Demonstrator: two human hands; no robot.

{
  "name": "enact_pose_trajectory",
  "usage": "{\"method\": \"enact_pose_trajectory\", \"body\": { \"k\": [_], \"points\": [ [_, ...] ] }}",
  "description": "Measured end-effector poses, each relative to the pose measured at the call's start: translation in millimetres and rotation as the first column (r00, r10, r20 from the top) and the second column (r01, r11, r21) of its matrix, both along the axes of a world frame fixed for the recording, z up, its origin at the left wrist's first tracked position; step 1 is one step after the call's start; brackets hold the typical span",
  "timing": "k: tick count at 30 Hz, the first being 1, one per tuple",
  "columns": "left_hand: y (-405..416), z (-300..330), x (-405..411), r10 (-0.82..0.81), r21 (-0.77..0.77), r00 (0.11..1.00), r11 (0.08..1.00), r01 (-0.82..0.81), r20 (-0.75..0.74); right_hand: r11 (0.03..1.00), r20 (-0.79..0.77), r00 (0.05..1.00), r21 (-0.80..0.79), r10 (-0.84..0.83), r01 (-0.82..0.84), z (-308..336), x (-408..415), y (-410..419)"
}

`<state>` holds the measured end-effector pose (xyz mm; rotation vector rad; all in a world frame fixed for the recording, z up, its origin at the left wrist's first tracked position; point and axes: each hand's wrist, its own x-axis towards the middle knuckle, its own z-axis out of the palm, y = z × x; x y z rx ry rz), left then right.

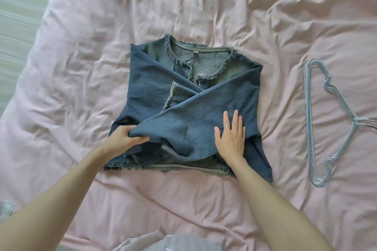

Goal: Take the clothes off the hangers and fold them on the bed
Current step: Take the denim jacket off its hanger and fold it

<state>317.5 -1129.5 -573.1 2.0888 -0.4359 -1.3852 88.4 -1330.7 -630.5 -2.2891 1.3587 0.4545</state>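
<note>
A blue denim jacket (189, 106) lies flat in the middle of the bed (81, 57), on a soft, wrinkly pink sheet. It is already off its hanger. Both sleeves are folded in and cross over the front like an X, so I think the folding is about halfway done. The bottom likely needs to be folded up next.

The left hand (124, 137) has its grip closed on the end of the top sleeve, fingers curled round the cloth. The right hand (231, 135) lies flat on the same sleeve with fingers straight, pressing it down and holding nothing.

The denim looks thick and a bit stiff, with fuzzy, frayed edges at the neck and hem. A small stack of thin silver wire hangers (324, 126) rests on the sheet to the right, well apart from the jacket. I cannot tell if more clothes are waiting.
</note>
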Motion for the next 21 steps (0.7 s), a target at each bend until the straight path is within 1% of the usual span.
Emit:
{"method": "enact_pose_trajectory", "body": {
  "k": [3, 5, 7, 9, 11, 13, 14, 15, 16, 18, 19, 20, 21],
  "points": [
    [0.5, 16.5, 5.0, 0.093, -0.048, 0.993, 0.995, -0.090, 0.077, 0.997, 0.004, 0.997, -0.004, -0.074, 0.074, 17.1, 15.3, -0.5],
    [2.5, 23.5, 9.2, 0.105, -0.057, 0.984, 0.994, -0.097, 0.142, 0.998, 0.088, 0.994, 0.019, -0.063, 0.062, 31.9, 31.9, 7.3],
    [6.1, 30.5, 12.5, 0.066, 0.003, 0.982, 0.998, -0.067, 0.175, 0.996, 0.211, 0.977, 0.078, 0.015, -0.032, 43.6, 44.9, 25.5],
    [14.3, 32.9, 15.8, 0.011, 0.084, 0.983, 0.996, -0.026, 0.181, 0.975, 0.278, 0.953, 0.148, 0.119, -0.165, 48.2, 50.3, 49.6],
    [29.5, 32.7, 16.4, -0.093, 0.223, 0.982, 0.973, 0.054, 0.167, 0.939, 0.231, 0.944, 0.198, 0.235, -0.282, 46.6, 47.3, 76.7],
    [49.8, 29.9, 14.6, -0.184, 0.348, 0.979, 0.927, 0.141, 0.093, 0.903, 0.120, 0.927, 0.211, 0.357, -0.375, 42.7, 42.1, 98.6],
    [59.3, 26.6, 12.4, -0.194, 0.391, 0.980, 0.906, 0.161, 0.047, 0.888, 0.057, 0.910, 0.201, 0.411, -0.414, 41.3, 39.9, 105.3],
    [68.6, 24.2, 11.1, -0.178, 0.423, 0.984, 0.893, 0.153, 0.018, 0.875, 0.006, 0.891, 0.188, 0.453, -0.446, 39.8, 38.4, 110.8],
    [76.5, 23.2, 10.2, -0.119, 0.437, 0.993, 0.893, 0.105, 0.004, 0.863, -0.026, 0.876, 0.192, 0.481, -0.468, 39.0, 37.3, 114.7],
    [85.7, 28.1, 8.0, 0.056, 0.421, 0.998, 0.906, -0.044, -0.016, 0.840, -0.011, 0.869, 0.264, 0.495, -0.475, 40.9, 36.2, 120.2],
    [87.1, 29.9, 7.6, 0.135, 0.407, 0.990, 0.907, -0.110, -0.032, 0.829, 0.031, 0.882, 0.327, 0.469, -0.453, 43.3, 37.3, 121.0],
    [87.0, 32.3, 7.3, 0.190, 0.385, 0.980, 0.910, -0.154, -0.058, 0.824, 0.093, 0.912, 0.400, 0.399, -0.401, 47.6, 39.5, 120.8],
    [84.3, 37.3, 6.1, 0.233, 0.349, 0.968, 0.918, -0.188, -0.093, 0.824, 0.153, 0.950, 0.473, 0.271, -0.311, 53.6, 42.1, 119.4]
  ]
}}
